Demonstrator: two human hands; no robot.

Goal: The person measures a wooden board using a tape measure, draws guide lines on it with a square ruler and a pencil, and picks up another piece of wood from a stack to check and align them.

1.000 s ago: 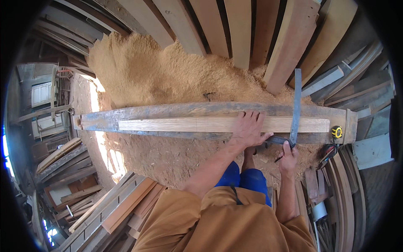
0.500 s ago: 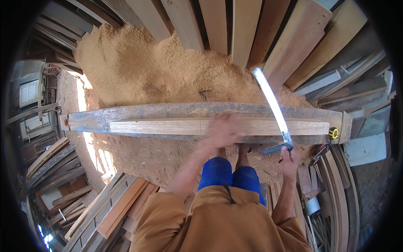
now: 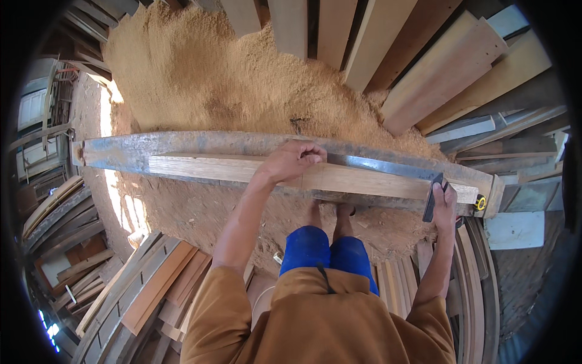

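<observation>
While the square (image 3: pixel 430 207) sits against or just beside the wood strip (image 3: pixel 364 181): its steel blade (image 3: pixel 388 165) runs along the strip's far edge, and its dark stock (image 3: pixel 429 211) points back toward the wearer; whether metal touches wood, I cannot tell.
Wood strip: lying lengthwise on the weathered counter (image 3: pixel 115 153), on the near side of the sawdust heap (image 3: pixel 242 79), its right end close to a yellow tape measure (image 3: pixel 481 202).
Work done: judging from how things lie, the strip is set out along the counter and the square has been brought up to it.
Work left: no cut shows across the strip, and any fine mark is too small to make out, so how much remains cannot be read from this view.
Left hand (image 3: pixel 296 161): above the middle of the strip, near the blade's far tip, its forearm slanting up from the lower left; the fingers are curled inward, but whether they pinch anything is hidden.
Right hand (image 3: pixel 445 205): near the strip's right end, fingers clamped on the stock, the forearm rising steeply with the elbow out.
Behind the heap: broad planks (image 3: pixel 445 73) with their near ends toward the counter.
</observation>
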